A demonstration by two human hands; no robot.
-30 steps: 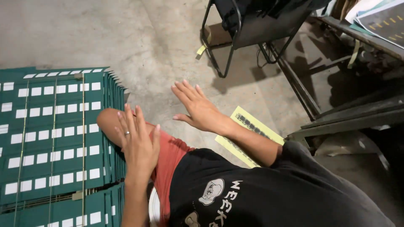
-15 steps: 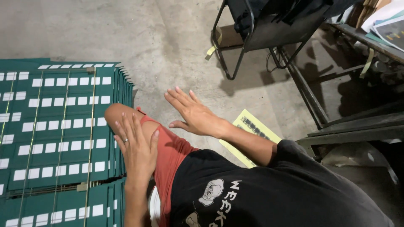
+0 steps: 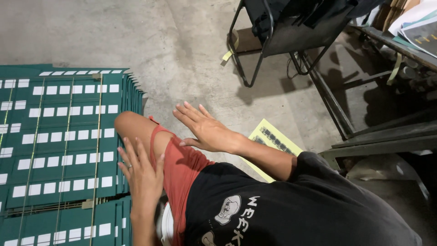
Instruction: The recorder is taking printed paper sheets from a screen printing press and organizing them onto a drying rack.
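1. green flat cartons [image 3: 63, 136] with white squares lie strapped in a stack on the concrete floor [image 3: 150, 41], beside the knee.
2. left hand [image 3: 141, 175] rests flat on the thigh by the stack's edge, grip released.
3. right hand [image 3: 205, 130] hovers spread, grasping nothing; a yellow sheet [image 3: 273, 141] lies behind.

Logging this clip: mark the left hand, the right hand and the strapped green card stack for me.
left hand [image 3: 140, 175], head view, on the back of the hand.
right hand [image 3: 205, 130], head view, on the back of the hand.
green card stack [image 3: 59, 150], head view, on its top sheet between the straps.
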